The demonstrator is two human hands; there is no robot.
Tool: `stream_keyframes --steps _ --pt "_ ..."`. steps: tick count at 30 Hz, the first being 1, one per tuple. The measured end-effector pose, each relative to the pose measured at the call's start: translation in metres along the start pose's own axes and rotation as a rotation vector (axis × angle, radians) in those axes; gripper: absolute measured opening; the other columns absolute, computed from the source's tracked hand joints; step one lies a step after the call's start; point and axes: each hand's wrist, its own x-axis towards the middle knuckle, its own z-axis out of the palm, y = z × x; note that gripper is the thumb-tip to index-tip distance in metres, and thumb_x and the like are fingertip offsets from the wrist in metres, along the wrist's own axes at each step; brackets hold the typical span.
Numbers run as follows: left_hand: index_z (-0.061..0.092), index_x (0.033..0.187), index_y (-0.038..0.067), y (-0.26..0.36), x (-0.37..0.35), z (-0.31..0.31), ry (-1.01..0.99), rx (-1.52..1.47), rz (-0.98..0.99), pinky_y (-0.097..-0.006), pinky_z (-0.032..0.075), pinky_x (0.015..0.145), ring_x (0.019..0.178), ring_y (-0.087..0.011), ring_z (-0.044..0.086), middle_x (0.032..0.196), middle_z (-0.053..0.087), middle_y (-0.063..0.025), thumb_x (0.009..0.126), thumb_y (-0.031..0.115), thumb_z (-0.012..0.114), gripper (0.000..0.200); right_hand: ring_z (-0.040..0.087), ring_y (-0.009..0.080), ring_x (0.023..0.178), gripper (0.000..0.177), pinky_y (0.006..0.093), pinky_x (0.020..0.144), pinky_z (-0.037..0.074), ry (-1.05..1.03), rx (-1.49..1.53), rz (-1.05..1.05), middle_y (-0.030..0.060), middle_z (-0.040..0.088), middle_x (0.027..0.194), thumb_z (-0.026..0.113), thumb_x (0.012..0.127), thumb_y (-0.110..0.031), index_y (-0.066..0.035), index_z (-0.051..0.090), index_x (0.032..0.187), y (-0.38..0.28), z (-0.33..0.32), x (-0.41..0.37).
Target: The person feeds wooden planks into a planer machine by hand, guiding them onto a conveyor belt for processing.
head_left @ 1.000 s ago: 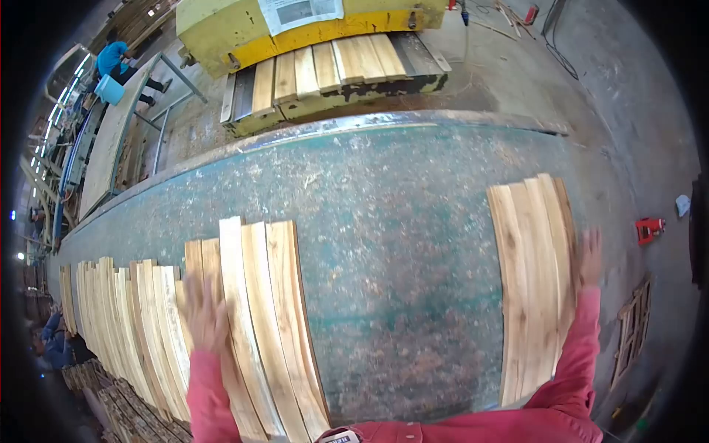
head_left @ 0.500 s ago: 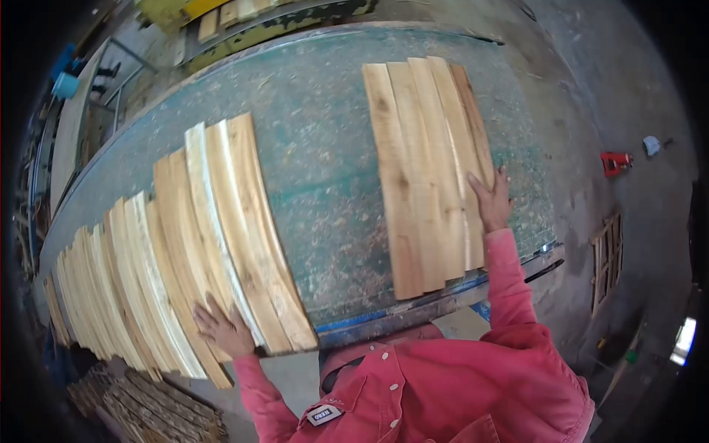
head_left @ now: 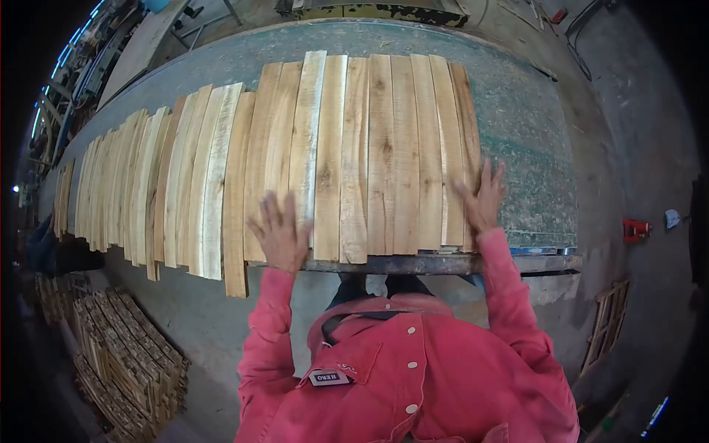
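- Left hand (head_left: pixel 279 232) lies flat with fingers spread on the near ends of the boards (head_left: pixel 369 148); its grip is released and clasps nothing.
- Right hand (head_left: pixel 481 198) is just as open, palm and splayed fingers pressed on the last board (head_left: pixel 465 148) at the right end of the row; this grip too holds nothing.
- The boards lie directly ahead of both hands, long axes running away from the person across the counter (head_left: pixel 524 148); their near ends sit at the counter's near edge, under the palms; the hands bracket a tight block, the left on its left part, the right on its outer edge; neither is clearly the nearer.
- Count: two hands, both down; about ten boards packed edge to edge between them, touching; more boards fan off to the left, overlapping, too many and too crowded to count surely.
- One long board (head_left: pixel 236 221) just left of the left hand juts past the counter's near edge, further than its neighbours.
- Both arms wear red sleeves (head_left: pixel 509 295); the bare green counter shows only to the right of the last board.
- On the floor (head_left: pixel 650 148): one stack (head_left: pixel 125 354) of short timber pieces below the left arm, well apart from the counter; one small red object (head_left: pixel 635 229) out to the right, well apart from the right hand.
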Motion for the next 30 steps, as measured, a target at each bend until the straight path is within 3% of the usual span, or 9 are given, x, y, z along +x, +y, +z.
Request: stream_keyframes --steps 3,6,8,12,15,16,20,24,30 --pt "0.032 0.16 0.02 0.01 -0.028 -0.016 -0.053 -0.055 0.185 -0.0699 -0.002 0.118 0.155 -0.044 0.01 0.167 0.018 -0.0223 0.09 0.07 0.054 0.089 0.009 0.05 0.153 0.113 0.0732 0.116 0.004 -0.211 -0.159 -0.292 0.0299 0.008 0.166 0.069 0.074 -0.076 -0.009 0.034 0.158 -0.009 -0.022 -0.056" --pt "0.032 0.16 0.02 0.024 -0.037 -0.022 -0.123 -0.125 0.298 -0.0712 -0.002 0.117 0.154 -0.0481 0.01 0.166 0.018 -0.0254 0.077 0.081 0.06 0.107 0.004 0.0512 0.153 0.121 0.0773 0.113 0.003 -0.318 -0.318 -0.425 0.0286 0.008 0.167 0.071 0.064 -0.082 -0.013 0.035 0.158 -0.014 -0.02 -0.099" --pt "0.031 0.161 0.021 0.035 -0.034 -0.019 -0.15 -0.138 0.349 -0.0727 -0.002 0.116 0.153 -0.0518 0.007 0.165 0.017 -0.0281 0.064 0.088 0.064 0.122 0.003 0.0515 0.153 0.125 0.0776 0.113 0.003 -0.299 -0.307 -0.4 0.0277 0.008 0.167 0.071 0.06 -0.084 -0.014 0.036 0.158 -0.015 -0.017 -0.104" --pt "0.031 0.161 0.023 0.059 -0.019 -0.014 -0.194 -0.15 0.413 -0.0753 -0.001 0.115 0.152 -0.0539 0.004 0.165 0.014 -0.0297 0.059 0.09 0.066 0.127 0.002 0.0522 0.153 0.126 0.0776 0.113 0.005 -0.279 -0.369 -0.374 0.0272 0.008 0.167 0.073 0.057 -0.084 -0.016 0.037 0.157 -0.015 -0.024 -0.095" --pt "0.03 0.161 0.024 0.074 -0.012 -0.01 -0.194 -0.157 0.449 -0.0764 -0.002 0.114 0.152 -0.0548 0.001 0.166 0.01 -0.0291 0.061 0.088 0.067 0.124 0.003 0.0526 0.153 0.127 0.0773 0.113 0.006 -0.316 -0.369 -0.422 0.0273 0.008 0.167 0.073 0.057 -0.084 -0.016 0.037 0.157 -0.004 -0.028 -0.089" --pt "0.031 0.161 0.028 0.076 -0.01 -0.012 -0.25 -0.158 0.434 -0.0777 -0.002 0.113 0.151 -0.0567 -0.002 0.166 0.008 -0.0293 0.063 0.086 0.069 0.12 0.005 0.0529 0.153 0.121 0.0722 0.116 0.009 -0.34 -0.376 -0.427 0.0283 0.008 0.167 0.07 0.06 -0.085 -0.018 0.04 0.156 -0.008 -0.032 -0.088" --pt "0.032 0.16 0.034 0.075 0.0 -0.007 -0.267 -0.127 0.47 -0.0785 -0.003 0.112 0.151 -0.0578 -0.004 0.167 0.005 -0.0298 0.063 0.084 0.07 0.115 0.011 0.0573 0.15 0.098 0.0675 0.118 0.014 -0.267 -0.33 -0.465 0.0305 0.015 0.165 0.06 0.072 -0.086 -0.023 0.054 0.147 -0.005 -0.023 -0.081" --pt "0.037 0.158 0.033 0.083 0.031 -0.003 -0.237 -0.129 0.454 -0.0773 -0.004 0.113 0.152 -0.0557 -0.005 0.167 0.005 -0.0286 0.064 0.084 0.071 0.112 0.013 0.0585 0.149 0.094 0.0683 0.117 0.016 -0.273 -0.316 -0.463 0.0305 0.018 0.164 0.061 0.072 -0.086 -0.026 0.057 0.144 -0.009 -0.02 -0.055" --pt "0.041 0.156 0.033 0.097 0.117 0.012 -0.187 -0.141 0.434 -0.0734 -0.005 0.115 0.154 -0.0513 -0.005 0.168 0.005 -0.026 0.064 0.083 0.072 0.11 0.011 0.0588 0.149 0.092 0.07 0.117 0.015 -0.27 -0.277 -0.503 0.0288 0.017 0.165 0.064 0.07 -0.086 -0.03 0.059 0.142 -0.008 0.0 0.044"
